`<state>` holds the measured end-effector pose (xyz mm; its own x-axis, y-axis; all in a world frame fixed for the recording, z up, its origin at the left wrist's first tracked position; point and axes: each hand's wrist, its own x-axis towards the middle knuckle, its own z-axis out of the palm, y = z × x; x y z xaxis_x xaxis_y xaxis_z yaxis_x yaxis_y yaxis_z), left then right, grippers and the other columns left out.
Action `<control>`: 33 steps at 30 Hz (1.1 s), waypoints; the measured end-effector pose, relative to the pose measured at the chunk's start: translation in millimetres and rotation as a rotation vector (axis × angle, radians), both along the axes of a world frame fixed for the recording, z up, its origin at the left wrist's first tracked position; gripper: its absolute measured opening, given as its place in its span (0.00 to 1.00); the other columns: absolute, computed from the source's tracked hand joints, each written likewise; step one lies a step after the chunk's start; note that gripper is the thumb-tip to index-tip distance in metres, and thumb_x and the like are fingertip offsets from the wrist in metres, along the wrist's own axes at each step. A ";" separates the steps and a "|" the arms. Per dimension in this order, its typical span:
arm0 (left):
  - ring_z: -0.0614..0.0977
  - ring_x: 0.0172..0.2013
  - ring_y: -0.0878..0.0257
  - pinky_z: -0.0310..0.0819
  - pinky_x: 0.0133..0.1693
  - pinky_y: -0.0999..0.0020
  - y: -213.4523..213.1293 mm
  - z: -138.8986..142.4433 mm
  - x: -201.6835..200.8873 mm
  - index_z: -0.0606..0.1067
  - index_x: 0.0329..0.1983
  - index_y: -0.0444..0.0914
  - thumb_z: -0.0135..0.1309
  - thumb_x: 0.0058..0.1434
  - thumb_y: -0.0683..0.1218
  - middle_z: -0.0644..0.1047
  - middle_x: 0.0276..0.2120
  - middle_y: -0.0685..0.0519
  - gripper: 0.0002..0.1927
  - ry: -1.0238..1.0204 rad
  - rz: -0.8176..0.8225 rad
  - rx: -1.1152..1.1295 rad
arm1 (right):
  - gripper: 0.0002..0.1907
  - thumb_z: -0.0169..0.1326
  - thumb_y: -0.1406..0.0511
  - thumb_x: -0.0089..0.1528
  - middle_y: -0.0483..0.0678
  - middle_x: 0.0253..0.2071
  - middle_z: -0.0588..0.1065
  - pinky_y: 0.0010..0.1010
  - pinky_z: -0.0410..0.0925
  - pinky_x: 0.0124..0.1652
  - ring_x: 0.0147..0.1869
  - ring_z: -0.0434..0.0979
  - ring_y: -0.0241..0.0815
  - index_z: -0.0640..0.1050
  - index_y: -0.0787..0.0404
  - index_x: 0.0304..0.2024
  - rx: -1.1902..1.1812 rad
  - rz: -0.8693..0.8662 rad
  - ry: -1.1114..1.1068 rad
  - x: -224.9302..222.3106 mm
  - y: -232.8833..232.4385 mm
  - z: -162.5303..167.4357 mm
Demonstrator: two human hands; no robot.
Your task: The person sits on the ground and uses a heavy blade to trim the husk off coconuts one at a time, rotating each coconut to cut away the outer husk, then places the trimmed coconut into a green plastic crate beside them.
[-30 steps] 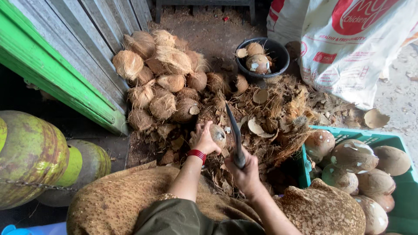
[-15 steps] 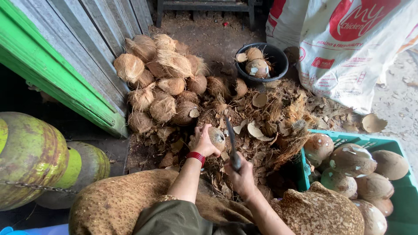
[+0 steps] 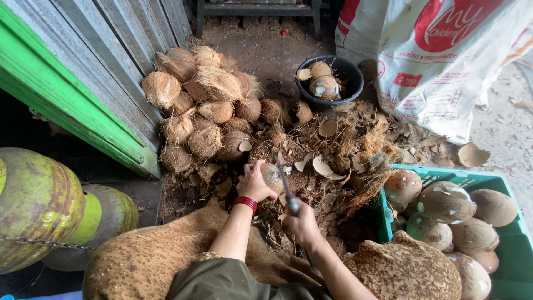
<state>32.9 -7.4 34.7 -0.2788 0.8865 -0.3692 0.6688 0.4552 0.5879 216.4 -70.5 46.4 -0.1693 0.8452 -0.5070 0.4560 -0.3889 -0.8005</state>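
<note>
Brown, part-husked coconut (image 3: 272, 176) sits at frame centre, over the husk litter (image 3: 338, 161). Left hand (image 3: 254, 183) cups it from 9 o'clock, fingers wrapped round. Right hand (image 3: 302, 222), at 5 o'clock from the nut, clenched on the handle of a long knife (image 3: 284, 183); blade edge meets the nut's right side. Pile of unhusked coconuts (image 3: 205, 105) at 11 o'clock. Black bowl (image 3: 348, 69) at 1 o'clock. Green crate (image 3: 499, 183) of peeled nuts at 4 o'clock.
</note>
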 end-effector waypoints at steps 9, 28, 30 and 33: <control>0.71 0.58 0.44 0.76 0.54 0.43 -5.9 1.5 -5.6 0.57 0.63 0.61 0.77 0.24 0.45 0.60 0.63 0.52 0.61 -0.053 0.013 0.021 | 0.03 0.50 0.71 0.62 0.49 0.23 0.74 0.29 0.64 0.19 0.20 0.67 0.35 0.74 0.59 0.33 0.364 0.114 -0.001 10.9 -7.0 4.1; 0.66 0.62 0.42 0.70 0.60 0.42 -9.3 11.4 2.2 0.57 0.66 0.60 0.75 0.26 0.46 0.60 0.64 0.50 0.61 0.008 0.031 -0.018 | 0.04 0.52 0.70 0.60 0.51 0.24 0.76 0.34 0.68 0.27 0.24 0.74 0.40 0.76 0.65 0.36 0.265 0.090 -0.158 3.0 -3.3 -4.5; 0.65 0.64 0.43 0.68 0.60 0.40 -8.1 10.1 0.2 0.56 0.66 0.59 0.76 0.27 0.45 0.58 0.65 0.50 0.62 -0.003 0.037 -0.047 | 0.04 0.52 0.70 0.60 0.50 0.26 0.78 0.34 0.70 0.28 0.26 0.76 0.39 0.77 0.64 0.36 -0.047 0.013 -0.180 9.7 8.9 -20.6; 0.66 0.63 0.44 0.65 0.63 0.43 -7.2 5.6 -6.5 0.59 0.64 0.60 0.78 0.24 0.44 0.59 0.64 0.50 0.61 -0.102 0.054 0.037 | 0.04 0.53 0.69 0.60 0.47 0.27 0.79 0.31 0.72 0.30 0.27 0.79 0.37 0.78 0.63 0.36 0.066 -0.005 -0.200 23.4 18.4 -31.2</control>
